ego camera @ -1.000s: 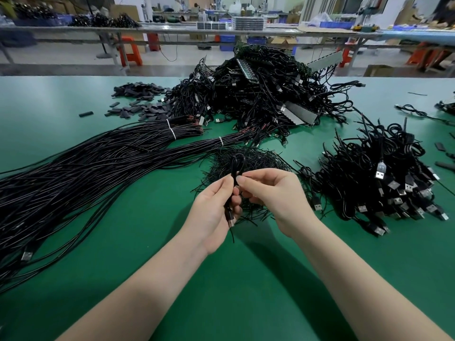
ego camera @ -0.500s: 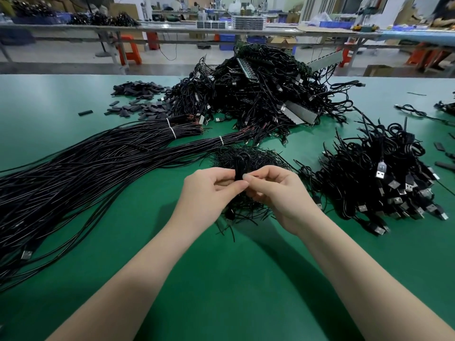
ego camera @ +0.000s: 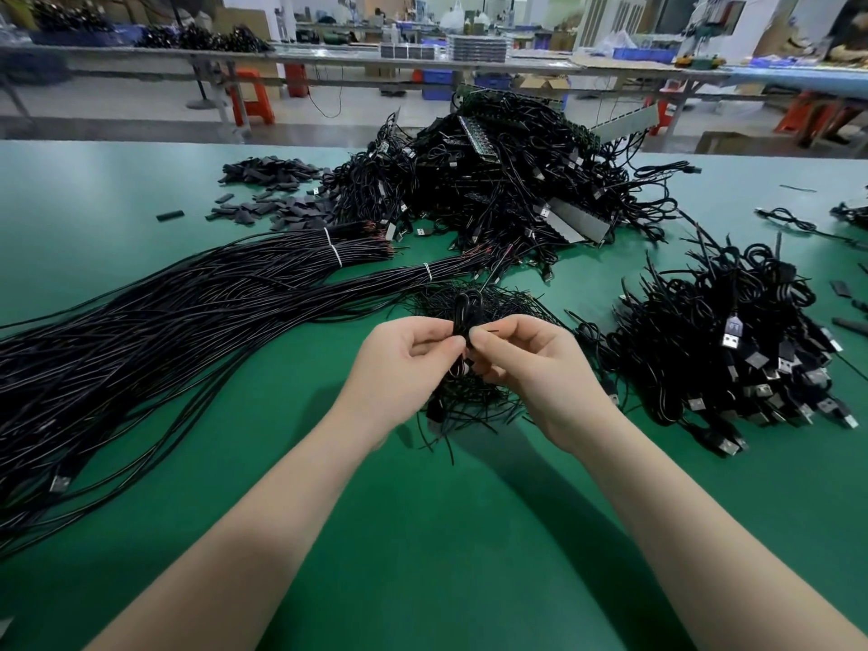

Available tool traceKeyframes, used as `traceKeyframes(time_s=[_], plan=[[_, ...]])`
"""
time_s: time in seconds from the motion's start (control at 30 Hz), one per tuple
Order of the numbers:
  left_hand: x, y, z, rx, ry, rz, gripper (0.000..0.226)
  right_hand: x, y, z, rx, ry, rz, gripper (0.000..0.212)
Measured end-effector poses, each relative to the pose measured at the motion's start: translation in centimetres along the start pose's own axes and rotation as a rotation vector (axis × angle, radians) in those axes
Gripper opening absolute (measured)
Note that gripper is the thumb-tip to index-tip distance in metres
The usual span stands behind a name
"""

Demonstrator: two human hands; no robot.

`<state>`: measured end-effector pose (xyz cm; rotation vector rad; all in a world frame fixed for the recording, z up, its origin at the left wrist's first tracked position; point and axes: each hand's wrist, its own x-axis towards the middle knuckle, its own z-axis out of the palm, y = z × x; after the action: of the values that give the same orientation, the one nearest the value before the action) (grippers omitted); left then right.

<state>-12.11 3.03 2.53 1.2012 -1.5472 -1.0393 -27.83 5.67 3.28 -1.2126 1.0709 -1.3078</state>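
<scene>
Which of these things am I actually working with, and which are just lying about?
In the job: left hand and right hand pinching the coiled cable; thin wire ties beneath.
Lying about: long cable bundles, coiled USB cable pile, tangled cable heap, black sleeve pieces.

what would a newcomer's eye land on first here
The green table is swamped with black cables: long tied bundles fan out on the left, a tangled heap rises at the back centre, and a pile of coiled USB leads sits on the right. In the middle foreground the left hand and right hand pinch one small coiled cable between them.
</scene>
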Motion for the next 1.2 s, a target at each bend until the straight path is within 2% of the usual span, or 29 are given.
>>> traceKeyframes(time_s=[0.17, 0.37, 0.43, 0.5, 0.57, 0.67, 0.77, 0.87, 0.93, 1.0, 1.07, 1.1, 1.2], plan=[[0.0, 0.1, -0.3, 0.004, 0.0, 0.013, 0.023, 0.0, -0.2, 0.3, -0.023, 0.051, 0.056, 0.004], [-0.2, 0.1, -0.3, -0.117, -0.012, -0.035, 0.019, -0.1, -0.6, 0.2, 0.023, 0.037, 0.145, 0.012], [-0.3, 0.2, -0.3, -0.12, -0.016, -0.029, 0.02, -0.1, -0.6, 0.2, 0.009, 0.015, 0.156, 0.005], [-0.4, 0.4, -0.5, -0.084, -0.015, -0.003, 0.022, -0.2, -0.5, 0.2, 0.017, 0.013, 0.129, 0.012], [-0.4, 0.6, -0.6, -0.082, -0.023, -0.005, 0.023, -0.2, -0.5, 0.3, -0.148, 0.05, 0.0, 0.014], [-0.4, 1.0, -0.9, -0.196, -0.085, -0.132, 0.014, -0.2, -0.2, 0.5, -0.598, 0.134, -0.323, 0.014], [-0.4, 1.6, -1.3, -0.362, -0.161, -0.314, 0.005, -0.4, 0.0, 0.8, -0.781, 0.154, -0.545, 0.01], [-0.3, 2.1, -1.3, -0.394, -0.133, -0.415, 0.004, -0.3, 0.3, 0.9, -1.013, 0.171, -0.751, 0.013], [-0.2, 2.5, -1.5, -0.453, -0.126, -0.497, 0.013, -0.4, 0.4, 0.8, -1.192, 0.132, -0.988, 0.011], [-0.2, 2.9, -2.2, -0.522, -0.218, -0.589, 0.018, -0.5, 0.1, 0.4, -1.247, 0.128, -1.175, 0.021], [-0.2, 3.4, -2.9, -0.597, -0.349, -0.626, 0.016, -0.3, -0.8, 0.1, -1.198, 0.169, -1.224, 0.028], [-0.4, 3.7, -3.1, -0.64, -0.382, -0.615, 0.016, -0.3, -1.3, 0.1, -1.146, 0.177, -1.193, 0.024], [-0.6, 3.9, -2.7, -0.669, -0.345, -0.467, 0.019, -0.6, -2.7, -0.1, -0.912, 0.161, -0.936, 0.005]])
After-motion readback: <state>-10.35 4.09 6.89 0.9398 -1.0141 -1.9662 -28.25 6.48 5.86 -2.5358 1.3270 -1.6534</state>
